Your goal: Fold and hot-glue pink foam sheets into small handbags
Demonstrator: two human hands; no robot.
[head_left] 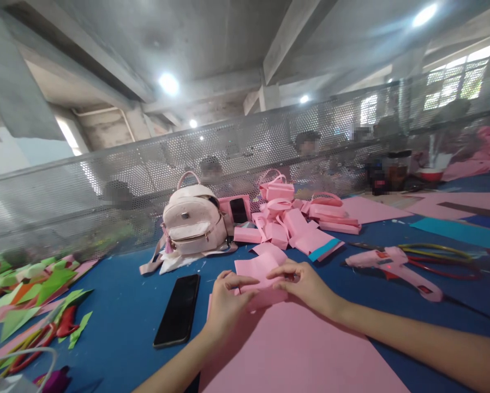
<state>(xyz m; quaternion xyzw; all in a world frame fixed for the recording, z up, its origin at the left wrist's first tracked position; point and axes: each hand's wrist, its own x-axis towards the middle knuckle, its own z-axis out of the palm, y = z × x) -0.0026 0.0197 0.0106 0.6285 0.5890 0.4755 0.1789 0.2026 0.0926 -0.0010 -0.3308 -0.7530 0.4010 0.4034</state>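
Between my two hands is a piece of pink paper (pixel 265 262) with a fold along its near side. My left hand (pixel 228 297) pinches its left end, thumb below and fingers on top. At the right end, my right hand (pixel 300 281) grips the same paper between thumb and fingers. Under both hands lies a large pink sheet (pixel 294 349) that reaches the near edge of the view. Left of my left hand rests a black phone (pixel 177 311). A pink glue gun (pixel 396 267) lies on its side to the right of my right hand.
A cream backpack (pixel 193 221) stands at the back beside a pile of folded pink paper pieces (pixel 286 218). Scissors (pixel 437 254) lie behind the glue gun. Green paper scraps (pixel 48 284) and red-handled scissors (pixel 36 344) are at left. A perforated metal screen (pixel 147 169) borders the blue table (pixel 126 295).
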